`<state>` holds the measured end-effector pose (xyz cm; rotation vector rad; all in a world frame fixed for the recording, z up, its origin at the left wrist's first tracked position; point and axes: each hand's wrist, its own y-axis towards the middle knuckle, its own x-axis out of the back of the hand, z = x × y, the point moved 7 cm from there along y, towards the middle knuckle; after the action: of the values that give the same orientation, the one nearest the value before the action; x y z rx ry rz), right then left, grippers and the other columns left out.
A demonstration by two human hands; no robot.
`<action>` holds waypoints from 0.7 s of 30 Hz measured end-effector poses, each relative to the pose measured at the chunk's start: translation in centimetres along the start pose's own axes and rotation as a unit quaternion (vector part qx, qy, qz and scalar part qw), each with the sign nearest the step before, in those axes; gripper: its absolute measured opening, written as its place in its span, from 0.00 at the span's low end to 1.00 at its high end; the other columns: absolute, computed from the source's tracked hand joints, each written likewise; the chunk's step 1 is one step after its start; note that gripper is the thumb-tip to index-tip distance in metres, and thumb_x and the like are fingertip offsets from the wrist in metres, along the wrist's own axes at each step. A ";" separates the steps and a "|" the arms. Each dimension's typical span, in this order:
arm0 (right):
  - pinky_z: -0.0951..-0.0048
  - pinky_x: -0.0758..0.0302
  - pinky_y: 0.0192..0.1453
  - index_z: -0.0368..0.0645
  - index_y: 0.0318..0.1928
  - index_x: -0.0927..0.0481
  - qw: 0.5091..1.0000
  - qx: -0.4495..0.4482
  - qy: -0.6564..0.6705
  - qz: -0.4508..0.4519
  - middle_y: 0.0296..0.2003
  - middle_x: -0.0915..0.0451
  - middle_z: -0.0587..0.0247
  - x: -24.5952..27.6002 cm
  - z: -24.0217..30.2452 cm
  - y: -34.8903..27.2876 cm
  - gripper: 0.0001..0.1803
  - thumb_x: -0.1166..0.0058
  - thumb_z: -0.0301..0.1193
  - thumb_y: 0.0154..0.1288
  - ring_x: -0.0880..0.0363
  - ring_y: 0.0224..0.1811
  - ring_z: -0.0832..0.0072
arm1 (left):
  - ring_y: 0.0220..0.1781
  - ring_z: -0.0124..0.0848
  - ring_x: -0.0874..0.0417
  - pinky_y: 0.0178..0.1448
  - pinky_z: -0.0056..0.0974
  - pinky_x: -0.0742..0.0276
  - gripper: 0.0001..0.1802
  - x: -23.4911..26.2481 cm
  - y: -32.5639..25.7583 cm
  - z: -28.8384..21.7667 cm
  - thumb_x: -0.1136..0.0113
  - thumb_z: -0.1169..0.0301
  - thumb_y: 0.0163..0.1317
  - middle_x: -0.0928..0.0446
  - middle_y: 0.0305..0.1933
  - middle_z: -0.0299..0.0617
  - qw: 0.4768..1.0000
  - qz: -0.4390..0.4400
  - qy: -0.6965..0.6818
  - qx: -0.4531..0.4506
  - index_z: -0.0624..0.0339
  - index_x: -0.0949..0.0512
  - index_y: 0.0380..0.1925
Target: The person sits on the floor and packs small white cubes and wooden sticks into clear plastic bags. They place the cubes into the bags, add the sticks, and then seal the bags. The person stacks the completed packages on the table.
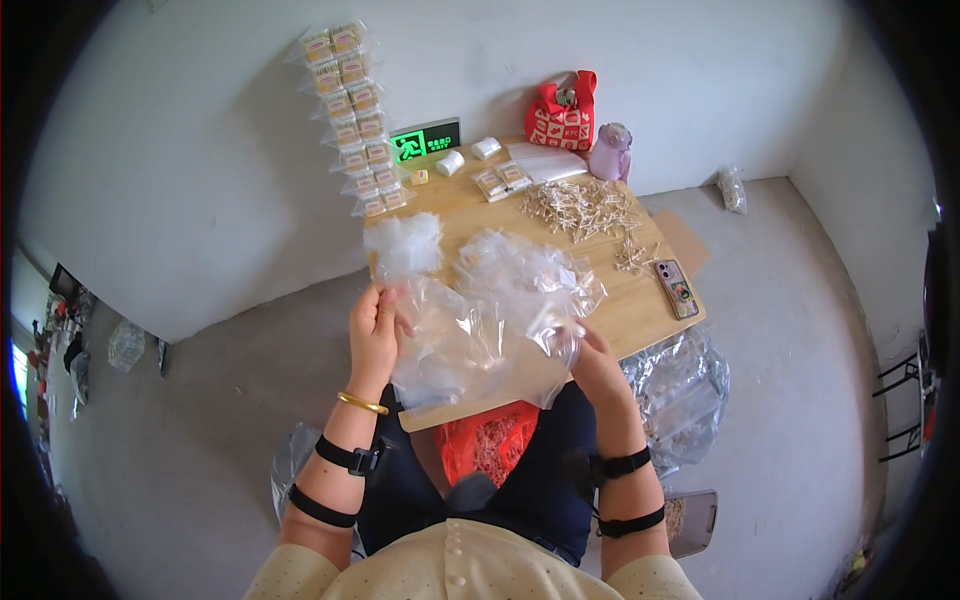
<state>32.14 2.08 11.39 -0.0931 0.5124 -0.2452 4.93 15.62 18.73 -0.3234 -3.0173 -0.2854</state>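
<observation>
A large clear plastic bag (470,350) is stretched between my hands over the table's near edge. My left hand (376,322) pinches its left edge, thumb and fingers pressed together. On the other side, the fingers of my right hand (592,352) are closed on the bag's right edge. Just beyond lies a crumpled heap of clear plastic bags (520,265), partly covered by the held one. A smaller pile of clear bags (405,243) is beside my left hand. Loose cotton swabs (585,208) are scattered farther back on the right.
A tall stack of packed swabs (352,125) rises at the wooden table's (465,215) far left. Behind are a green exit sign (425,142), white rolls (450,163), a red bag (560,125) and a purple jug (610,152). A phone (677,289) lies near the right edge.
</observation>
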 end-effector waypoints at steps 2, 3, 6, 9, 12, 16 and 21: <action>0.65 0.30 0.62 0.38 0.59 0.27 0.992 0.017 0.124 -0.033 0.50 0.21 0.66 2.3 -0.7 0.3 0.22 0.46 0.35 0.69 0.25 0.56 0.72 | 0.14 0.18 0.32 0.18 0.25 0.41 0.20 0.3 -0.2 0.5 0.56 0.56 0.76 0.21 0.21 0.38 0.999 -0.009 -0.042 0.026 0.62 0.24 0.41; 0.58 0.33 0.65 0.40 0.61 0.28 0.973 -0.006 0.229 -0.010 0.53 0.23 0.64 3.2 -1.7 -0.1 0.24 0.46 0.39 0.69 0.28 0.60 0.69 | 0.14 0.17 0.32 0.18 0.25 0.41 0.21 0.5 -0.2 1.1 0.57 0.54 0.76 0.21 0.21 0.39 0.998 -0.019 -0.051 0.031 0.62 0.24 0.41; 0.58 0.36 0.69 0.41 0.63 0.31 0.949 -0.021 0.299 -0.095 0.57 0.25 0.60 4.9 -3.7 -1.0 0.29 0.46 0.43 0.69 0.30 0.63 0.67 | 0.14 0.18 0.32 0.17 0.25 0.41 0.22 0.6 -0.6 1.7 0.58 0.52 0.76 0.20 0.22 0.39 0.995 -0.045 -0.077 0.047 0.60 0.24 0.42; 0.62 0.37 0.71 0.36 0.65 0.33 0.970 0.032 0.225 0.087 0.62 0.29 0.55 -0.3 -1.4 -1.8 0.29 0.47 0.40 0.70 0.31 0.65 0.65 | 0.14 0.18 0.32 0.18 0.25 0.40 0.22 -0.2 -1.0 2.4 0.58 0.52 0.76 0.20 0.23 0.38 0.990 -0.056 -0.104 0.073 0.59 0.24 0.41; 0.69 0.30 0.62 0.36 0.57 0.27 0.993 -0.012 0.111 0.036 0.52 0.22 0.59 1.6 -3.6 -1.3 0.19 0.46 0.30 0.69 0.23 0.55 0.71 | 0.15 0.17 0.34 0.20 0.25 0.39 0.21 -1.1 -0.7 3.5 0.56 0.55 0.76 0.26 0.19 0.32 1.000 -0.026 -0.014 0.004 0.59 0.22 0.37; 0.77 0.28 0.51 0.39 0.48 0.25 0.998 -0.004 0.036 -0.043 0.42 0.20 0.66 2.6 -1.2 -1.1 0.09 0.46 0.27 0.70 0.22 0.45 0.80 | 0.14 0.17 0.36 0.21 0.26 0.42 0.21 -1.7 0.6 4.1 0.57 0.57 0.77 0.35 0.13 0.26 0.998 -0.010 0.059 0.014 0.60 0.20 0.39; 0.71 0.27 0.56 0.39 0.49 0.25 0.989 0.128 0.048 -0.049 0.46 0.20 0.63 2.1 4.3 -0.6 0.11 0.45 0.25 0.68 0.22 0.50 0.76 | 0.20 0.20 0.27 0.24 0.24 0.34 0.20 -0.7 3.2 5.4 0.59 0.56 0.77 0.24 0.27 0.35 0.994 -0.050 -0.083 0.055 0.59 0.26 0.52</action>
<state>35.92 1.10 14.26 0.1454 0.5693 -0.4122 5.96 19.61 13.88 -0.1965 -3.2020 -0.1033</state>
